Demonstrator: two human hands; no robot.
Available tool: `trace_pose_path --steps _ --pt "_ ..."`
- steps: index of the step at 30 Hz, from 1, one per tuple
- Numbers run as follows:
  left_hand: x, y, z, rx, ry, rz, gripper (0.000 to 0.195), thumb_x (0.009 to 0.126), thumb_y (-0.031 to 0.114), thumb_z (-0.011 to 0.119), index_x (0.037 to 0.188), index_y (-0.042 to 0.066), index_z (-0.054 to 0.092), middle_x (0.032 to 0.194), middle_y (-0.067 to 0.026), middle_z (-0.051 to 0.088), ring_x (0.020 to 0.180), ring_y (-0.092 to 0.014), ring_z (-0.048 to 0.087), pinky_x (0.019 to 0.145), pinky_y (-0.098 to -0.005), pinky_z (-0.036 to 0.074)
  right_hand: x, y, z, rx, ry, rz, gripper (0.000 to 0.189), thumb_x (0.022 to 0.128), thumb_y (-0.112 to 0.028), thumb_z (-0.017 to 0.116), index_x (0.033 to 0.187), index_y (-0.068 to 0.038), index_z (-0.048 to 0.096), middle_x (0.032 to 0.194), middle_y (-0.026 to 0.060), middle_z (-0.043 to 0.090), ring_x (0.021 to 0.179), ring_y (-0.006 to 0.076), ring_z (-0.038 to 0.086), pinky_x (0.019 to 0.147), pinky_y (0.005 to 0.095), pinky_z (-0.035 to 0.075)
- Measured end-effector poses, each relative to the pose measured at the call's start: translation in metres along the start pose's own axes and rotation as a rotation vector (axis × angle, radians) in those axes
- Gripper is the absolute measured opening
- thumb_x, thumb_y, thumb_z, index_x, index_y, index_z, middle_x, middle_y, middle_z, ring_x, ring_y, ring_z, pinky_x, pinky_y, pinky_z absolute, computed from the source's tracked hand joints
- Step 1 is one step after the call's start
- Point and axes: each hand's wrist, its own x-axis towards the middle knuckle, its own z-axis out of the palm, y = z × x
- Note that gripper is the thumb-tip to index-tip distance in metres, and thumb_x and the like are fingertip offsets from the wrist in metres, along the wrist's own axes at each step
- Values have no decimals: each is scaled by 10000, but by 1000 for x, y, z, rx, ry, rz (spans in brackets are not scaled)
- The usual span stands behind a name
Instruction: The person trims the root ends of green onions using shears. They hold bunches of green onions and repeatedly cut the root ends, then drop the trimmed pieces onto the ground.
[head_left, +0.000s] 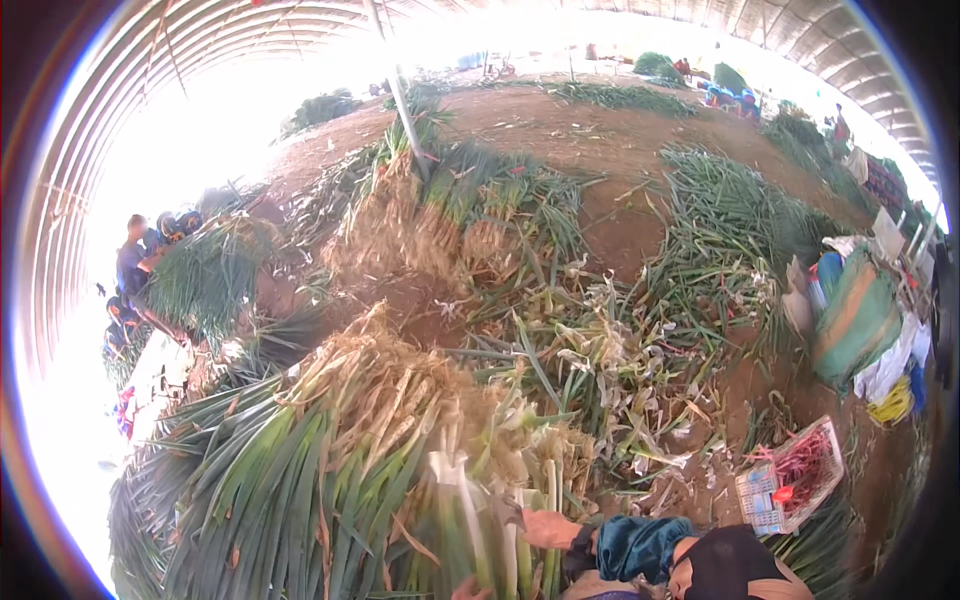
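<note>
A big heap of leeks (300, 450) lies before me, green leaves to the left and dry, stringy roots (382, 352) at the top. My right hand (547, 529), below a teal sleeve and a dark wristband, reaches in from the lower right. Its fingers are at the pale leek stalks (469, 495), which are motion-blurred. Something small and greyish shows at the fingertips; blur hides what it is and whether the hand grips a stalk. Only part of my left hand (471, 589) shows at the bottom edge, low among the leeks, its grip hidden.
Right of me stands a plastic basket (825, 442) of red ties. Leaf trimmings (615, 367) litter the dirt floor ahead. Bundled leeks (450, 217) rest around a metal pole (409, 112). Sacks (859, 322) are piled at right. Another person (133, 259) is beside leeks at left.
</note>
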Motion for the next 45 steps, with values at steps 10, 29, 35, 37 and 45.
trace_pose_path --steps 10,29,35,37,45 --pt "-20 -17 38 105 -25 -74 455 812 239 598 1207 27 526 982 -200 647 896 -312 633 786 -396 501 -7 13 13 -68 -9 -61 462 826 -294 544 1039 84 385 767 298 611 738 451 618 627 495 488" --pt "-30 -16 48 93 -87 287 175 814 185 563 930 58 532 906 -199 598 864 -394 589 725 -504 470 -47 36 18 -41 -90 -158 372 786 -212 550 1015 45 410 707 253 578 658 447 584 582 507 470" --pt "85 52 -56 300 510 411 171 798 80 550 958 21 534 966 -173 543 929 -360 551 771 -438 486 -18 45 12 -50 -38 -26 408 768 -217 596 999 55 395 752 272 587 774 456 600 669 488 486" --pt "114 60 -60 321 530 330 190 789 59 543 975 19 545 998 -186 534 920 -370 549 780 -455 481 -18 37 16 -34 -99 8 407 772 -218 595 995 55 391 746 277 582 779 462 597 677 489 483" --pt "131 41 -11 499 596 108 134 786 86 524 866 21 610 864 -176 610 845 -368 614 727 -482 507 -36 7 11 40 -204 64 394 797 -211 587 1001 52 376 736 257 575 731 450 595 629 492 484"
